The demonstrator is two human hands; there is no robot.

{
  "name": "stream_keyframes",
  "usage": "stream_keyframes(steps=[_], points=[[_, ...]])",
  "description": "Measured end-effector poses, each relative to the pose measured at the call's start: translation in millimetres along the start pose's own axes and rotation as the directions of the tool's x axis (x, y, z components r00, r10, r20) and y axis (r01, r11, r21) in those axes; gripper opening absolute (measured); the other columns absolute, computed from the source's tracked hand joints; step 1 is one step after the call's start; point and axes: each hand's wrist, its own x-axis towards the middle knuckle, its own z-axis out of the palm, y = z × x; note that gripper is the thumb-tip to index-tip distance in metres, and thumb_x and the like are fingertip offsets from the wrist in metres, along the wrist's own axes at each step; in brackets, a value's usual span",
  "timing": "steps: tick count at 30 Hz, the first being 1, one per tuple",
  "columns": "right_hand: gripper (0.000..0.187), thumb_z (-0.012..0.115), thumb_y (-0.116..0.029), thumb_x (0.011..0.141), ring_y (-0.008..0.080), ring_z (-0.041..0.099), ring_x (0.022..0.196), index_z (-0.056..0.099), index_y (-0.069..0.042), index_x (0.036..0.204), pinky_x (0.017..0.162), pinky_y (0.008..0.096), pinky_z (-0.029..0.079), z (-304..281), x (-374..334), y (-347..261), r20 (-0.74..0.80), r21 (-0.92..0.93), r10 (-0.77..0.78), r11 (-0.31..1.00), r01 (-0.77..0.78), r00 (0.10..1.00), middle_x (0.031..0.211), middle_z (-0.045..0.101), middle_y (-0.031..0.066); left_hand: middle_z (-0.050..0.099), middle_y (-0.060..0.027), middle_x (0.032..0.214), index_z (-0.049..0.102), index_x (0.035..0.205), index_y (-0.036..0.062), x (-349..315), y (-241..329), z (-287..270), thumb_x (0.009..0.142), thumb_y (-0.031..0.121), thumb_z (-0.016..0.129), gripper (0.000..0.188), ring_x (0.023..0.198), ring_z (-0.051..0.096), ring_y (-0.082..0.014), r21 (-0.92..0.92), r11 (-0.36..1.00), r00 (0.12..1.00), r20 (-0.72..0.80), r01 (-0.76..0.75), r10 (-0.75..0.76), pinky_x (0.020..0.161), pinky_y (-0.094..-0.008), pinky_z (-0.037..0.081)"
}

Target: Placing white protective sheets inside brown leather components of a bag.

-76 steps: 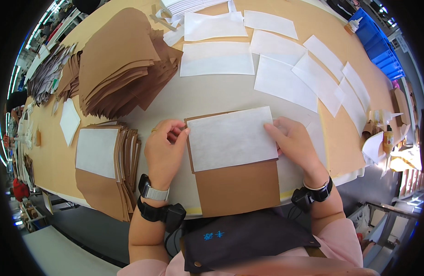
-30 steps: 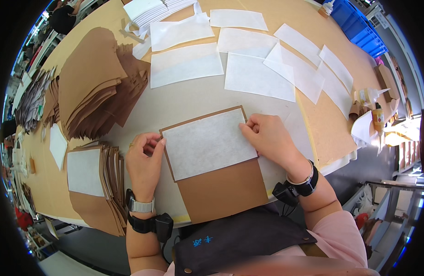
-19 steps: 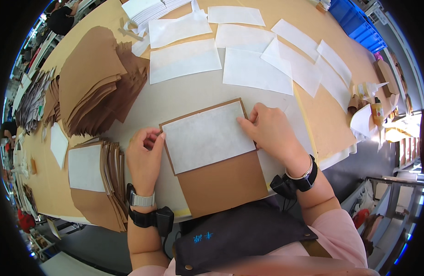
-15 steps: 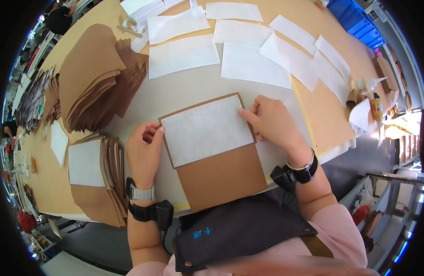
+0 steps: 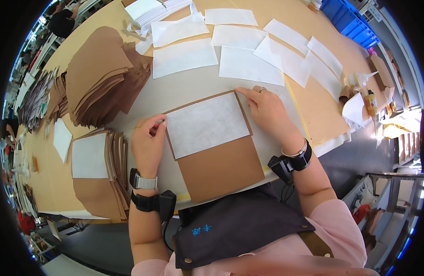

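Both forearms come in from the lower edge and slant a little inward, so the hands flank a white sheet [image 5: 208,125] that lies on a brown piece [image 5: 221,170] at the near side of the tabletop [image 5: 324,117], close to the apron [image 5: 239,230]. A narrow brown border shows along the sheet's top and sides, and a broad brown part reaches below it toward the person. The left hand [image 5: 146,146] stands to the left, back of the hand up, wrist fairly straight under a watch [image 5: 144,181]; its thumb and forefinger are narrow, tips close together at the upper left corner, the other fingers curled. Whether they pinch the edge I cannot tell. The right hand [image 5: 268,114] is bent inward from the other side, knuckles up, with one finger stretched to the upper right corner and the rest folded; the underside is hidden, so I cannot tell whether it grips anything. Left of the left hand lies a smaller stack [image 5: 94,198] of brown pieces topped with white, and behind it a large brown pile [image 5: 97,64]. Loose white sheets [image 5: 251,62] spread across the far side.
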Motion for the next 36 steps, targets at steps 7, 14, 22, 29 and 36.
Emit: stream_keyframes(steps=[7, 14, 22, 29, 36], points=[[0.040, 0.052, -0.002, 0.094, 0.0352, 0.060, 0.076, 0.072, -0.018, 0.125, 0.071, 0.0444, 0.049, 4, -1, 2, -0.028, -0.032, -0.051, 0.998, 0.050, 0.998, 0.088, 0.062, 0.0161, 0.062, -0.0055, 0.082, 0.079, 0.101, 0.0089, 0, 4, -1, 0.090, 0.016, 0.070, 0.016, 0.069, 0.059, -0.0174, 0.084, 0.995, 0.999, 0.001, -0.044, 0.044, 0.065, -0.0300, 0.048], [0.041, 0.050, -0.001, 0.093, 0.0360, 0.061, 0.077, 0.072, -0.016, 0.124, 0.072, 0.0448, 0.050, 3, 0, 1, -0.006, -0.028, -0.032, 0.999, 0.032, 0.999, 0.090, 0.062, 0.0169, 0.063, -0.0052, 0.081, 0.079, 0.102, 0.0092, -2, 3, 1, 0.090, 0.017, 0.070, 0.017, 0.069, 0.060, -0.0179, 0.111, 0.993, 0.999, -0.010, -0.041, 0.042, 0.065, -0.0306, 0.048], [0.043, 0.050, 0.000, 0.091, 0.0371, 0.063, 0.081, 0.072, -0.014, 0.125, 0.076, 0.0446, 0.051, 1, 1, -4, 0.023, -0.051, -0.030, 0.998, 0.031, 0.999, 0.093, 0.064, 0.0194, 0.062, -0.0060, 0.080, 0.079, 0.101, 0.0074, -2, 2, 1, 0.090, 0.016, 0.071, 0.016, 0.068, 0.058, -0.0176, 0.095, 0.994, 0.999, -0.021, -0.046, 0.048, 0.064, -0.0302, 0.046], [0.041, 0.051, -0.001, 0.092, 0.0389, 0.062, 0.081, 0.073, -0.014, 0.124, 0.077, 0.0456, 0.052, 2, 1, -3, 0.016, -0.049, -0.017, 0.999, 0.017, 1.000, 0.092, 0.066, 0.0219, 0.063, -0.0059, 0.081, 0.080, 0.101, 0.0107, -2, 3, 0, 0.090, 0.019, 0.071, 0.017, 0.070, 0.060, -0.0193, 0.134, 0.990, 0.999, -0.018, -0.037, 0.039, 0.065, -0.0316, 0.048], [0.046, 0.046, -0.001, 0.091, 0.0384, 0.063, 0.086, 0.072, -0.016, 0.126, 0.082, 0.0452, 0.051, 2, 5, 8, 0.045, 0.075, 0.041, 0.996, -0.044, 0.998, 0.093, 0.066, 0.0226, 0.064, -0.0063, 0.082, 0.080, 0.101, 0.0098, -1, -2, 1, 0.090, 0.021, 0.071, 0.018, 0.071, 0.060, -0.0197, 0.094, 0.993, 0.997, -0.017, -0.069, 0.071, 0.067, -0.0315, 0.048]])
